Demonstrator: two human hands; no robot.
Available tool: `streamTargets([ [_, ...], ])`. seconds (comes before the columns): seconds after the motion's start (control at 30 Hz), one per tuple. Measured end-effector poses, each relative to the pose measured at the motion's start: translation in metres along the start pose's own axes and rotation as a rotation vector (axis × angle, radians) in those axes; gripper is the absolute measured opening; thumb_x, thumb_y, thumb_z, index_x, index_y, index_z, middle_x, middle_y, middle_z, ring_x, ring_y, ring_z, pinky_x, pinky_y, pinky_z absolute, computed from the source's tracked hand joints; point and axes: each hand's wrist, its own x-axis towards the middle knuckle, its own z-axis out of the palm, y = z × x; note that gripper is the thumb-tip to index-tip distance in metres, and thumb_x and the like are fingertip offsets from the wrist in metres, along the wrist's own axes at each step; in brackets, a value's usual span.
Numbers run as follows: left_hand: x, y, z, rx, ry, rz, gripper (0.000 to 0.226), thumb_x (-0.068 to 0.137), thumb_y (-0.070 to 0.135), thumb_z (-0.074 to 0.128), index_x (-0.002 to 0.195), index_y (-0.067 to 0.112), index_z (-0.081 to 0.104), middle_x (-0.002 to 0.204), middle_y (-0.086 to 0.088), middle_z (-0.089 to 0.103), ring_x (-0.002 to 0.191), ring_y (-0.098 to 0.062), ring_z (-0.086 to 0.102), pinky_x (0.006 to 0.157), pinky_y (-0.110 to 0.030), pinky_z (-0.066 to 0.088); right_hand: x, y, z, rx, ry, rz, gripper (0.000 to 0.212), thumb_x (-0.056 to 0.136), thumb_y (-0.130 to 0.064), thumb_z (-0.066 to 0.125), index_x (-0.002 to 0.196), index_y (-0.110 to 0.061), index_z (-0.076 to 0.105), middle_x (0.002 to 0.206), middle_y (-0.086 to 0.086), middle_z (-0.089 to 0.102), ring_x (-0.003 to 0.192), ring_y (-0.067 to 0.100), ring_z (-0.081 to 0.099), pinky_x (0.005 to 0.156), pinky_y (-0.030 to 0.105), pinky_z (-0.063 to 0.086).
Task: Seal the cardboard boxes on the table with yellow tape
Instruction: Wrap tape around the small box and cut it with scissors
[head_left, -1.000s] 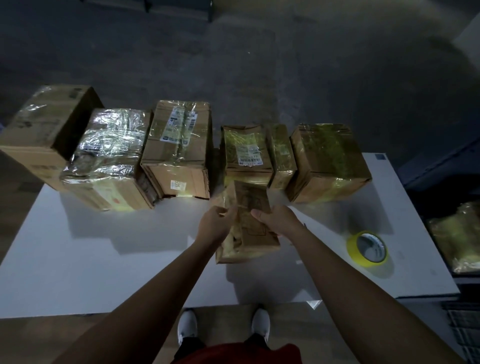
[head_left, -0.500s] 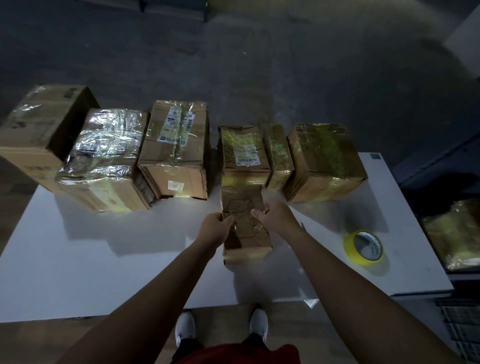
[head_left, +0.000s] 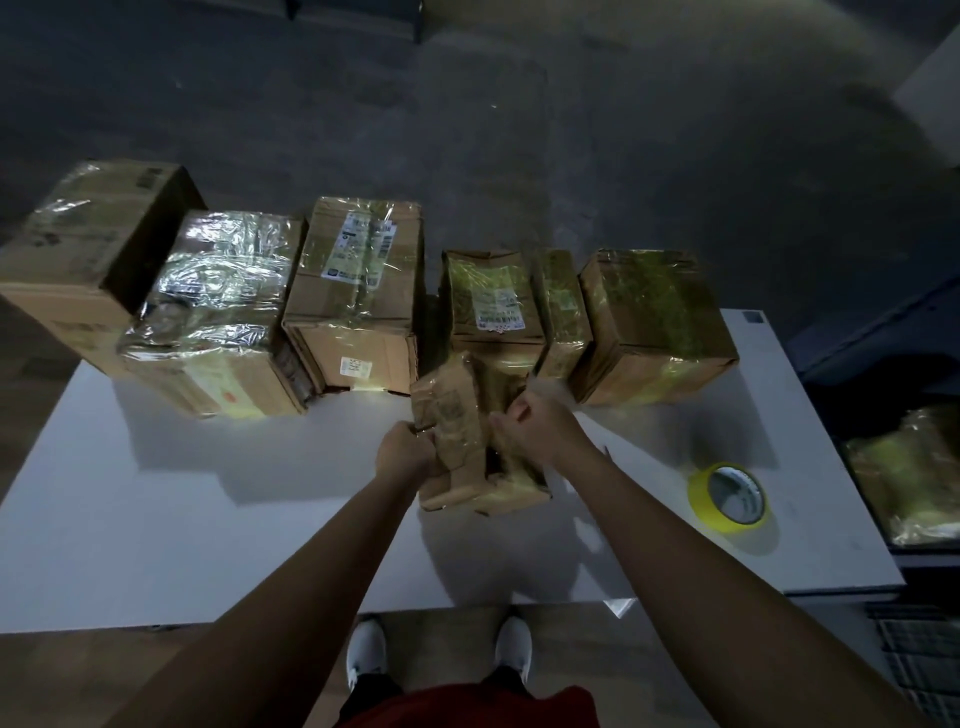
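A small narrow cardboard box (head_left: 457, 421), wrapped in shiny tape, is tilted on its edge at the middle of the white table (head_left: 156, 519). My left hand (head_left: 402, 454) grips its left side. My right hand (head_left: 535, 428) grips its right side, fingers curled over the edge. A roll of yellow tape (head_left: 730, 496) lies flat on the table to the right, apart from both hands. Several taped cardboard boxes (head_left: 353, 291) stand in a row along the table's far edge.
The big box at far left (head_left: 88, 254) overhangs the table's corner. Another wrapped package (head_left: 909, 488) sits in a dark bin off the table's right side. The floor beyond is dark grey. My white shoes (head_left: 366, 654) show below the near edge.
The small box has been rolled from lying flat onto its side, tilting left, while both hands keep hold of it. The tape roll and the row of boxes stay put.
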Motion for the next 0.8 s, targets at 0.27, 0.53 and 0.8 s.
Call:
streamTargets([
  [0.27,-0.008,0.014,-0.004,0.110,0.013,0.142,0.035,0.100,0.041,0.044,0.092,0.010,0.057,0.103,-0.016,0.066,0.088,-0.026,0.064,0.082,-0.044,0.057,0.002,-0.001,0.013,0.137,-0.071,0.205,0.099,0.078,-0.064,0.063,0.151,-0.014,0.017,0.152,0.011,0.031,0.134,0.032,0.037,0.104,0.040,0.038],
  [0.53,-0.009,0.002,0.004,0.113,-0.135,0.147,0.029,0.090,0.020,0.063,0.114,0.007,0.057,0.105,-0.011,0.065,0.092,-0.023,0.063,0.078,-0.033,0.055,-0.002,0.010,0.017,0.030,-0.026,0.135,0.035,0.086,-0.030,0.067,0.063,-0.021,0.042,0.060,-0.006,0.045,0.055,0.008,0.042,0.049,0.024,0.028],
  [0.8,-0.003,0.001,0.001,0.103,-0.077,0.139,0.029,0.087,0.010,0.062,0.115,0.006,0.061,0.106,-0.010,0.066,0.095,-0.025,0.063,0.085,-0.040,0.055,-0.002,0.007,0.013,0.031,-0.041,0.174,0.045,0.091,-0.027,0.064,0.057,-0.017,0.036,0.054,-0.002,0.037,0.050,0.012,0.038,0.052,0.025,0.034],
])
